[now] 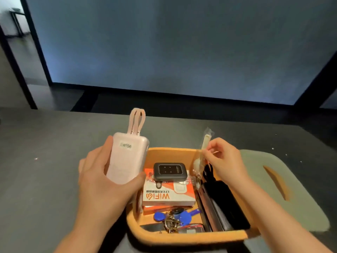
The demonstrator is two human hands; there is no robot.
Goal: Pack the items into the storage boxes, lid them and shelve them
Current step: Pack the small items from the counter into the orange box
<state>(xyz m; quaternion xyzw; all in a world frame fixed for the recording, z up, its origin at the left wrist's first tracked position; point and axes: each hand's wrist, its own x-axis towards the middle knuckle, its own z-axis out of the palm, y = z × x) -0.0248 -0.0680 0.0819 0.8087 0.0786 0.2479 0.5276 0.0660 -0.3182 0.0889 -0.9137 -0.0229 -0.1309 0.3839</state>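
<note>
Pink and upright, a power bank (pixel 125 157) with looped cables sits gripped in the left hand (pixel 107 181), just left of the orange storage box (pixel 182 234) on the dark table (pixel 45 161). Over the box's far right corner, the right hand (pixel 224 161) pinches a clear-wrapped white item (pixel 202 152). Inside lie a black router (pixel 170 171) on a WiFi carton (pixel 169 195), blue key tags (pixel 175 216) and black cases (pixel 222 205); a grey-green lid (pixel 291 189) rests just right of it.

Both my forearms reach forward from the lower edge of the view. My left hand (pixel 102 179) faces palm-up, fingers curled up one side and thumb across the near end, its grip full. My right hand (pixel 224 161) is raised a little farther out, back toward me, thumb and fingertips (pixel 207 150) pinched together at its left side.
</note>
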